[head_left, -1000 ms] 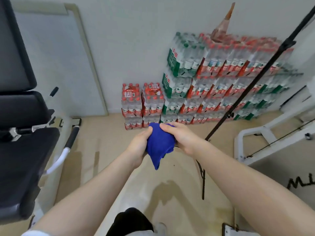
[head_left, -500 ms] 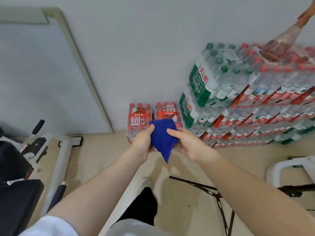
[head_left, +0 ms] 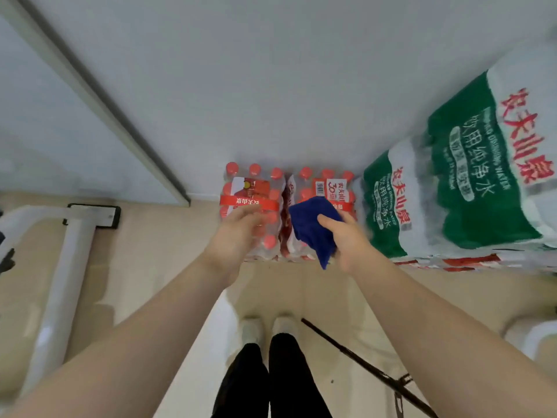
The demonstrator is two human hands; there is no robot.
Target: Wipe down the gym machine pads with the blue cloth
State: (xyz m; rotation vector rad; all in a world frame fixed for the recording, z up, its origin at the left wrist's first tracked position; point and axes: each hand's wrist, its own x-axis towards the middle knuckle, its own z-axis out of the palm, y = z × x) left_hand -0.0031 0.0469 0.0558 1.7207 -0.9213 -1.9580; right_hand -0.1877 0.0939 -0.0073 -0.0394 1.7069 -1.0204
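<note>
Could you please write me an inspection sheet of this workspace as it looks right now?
Surface: beige floor, bare where visible.
Job's things: blue cloth, bunched; no machine pad in view.
Clutter: red-capped bottle packs by the wall; green packs stacked at right.
Grippers: right hand grips the cloth; left hand holds nothing, fingers relaxed.
Cables: black rod slants across the floor; no cables seen.
Surroundings: white machine frame at left, grey wall.
</note>
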